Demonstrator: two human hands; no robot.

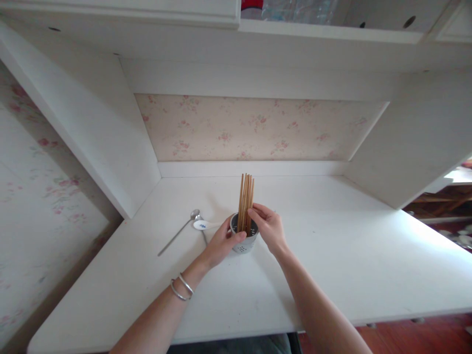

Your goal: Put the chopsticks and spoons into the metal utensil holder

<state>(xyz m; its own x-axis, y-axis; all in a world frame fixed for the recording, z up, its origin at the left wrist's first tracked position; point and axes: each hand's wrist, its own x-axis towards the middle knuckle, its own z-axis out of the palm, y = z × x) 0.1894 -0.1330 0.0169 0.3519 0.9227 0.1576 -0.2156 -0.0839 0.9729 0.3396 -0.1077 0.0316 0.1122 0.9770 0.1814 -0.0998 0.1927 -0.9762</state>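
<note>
A grey utensil holder (242, 247) with small holes in its wall stands on the white desk. Several wooden chopsticks (246, 199) rise out of it, nearly upright. My left hand (223, 242) is wrapped around the holder's left side, its thumb at the front rim. On the right, my right hand (268, 225) pinches the chopsticks just above the rim. Left of the holder lie a white spoon (201, 225) with a blue pattern and long-handled metal spoons (177, 237). The white spoon's handle end is hidden near my left hand.
The white desk (332, 246) has side panels left and right and a low ledge along the back. An overhead cabinet (147, 12) hangs above, with clear plastic items (298, 11) on its open shelf. The desk's front edge is close to me.
</note>
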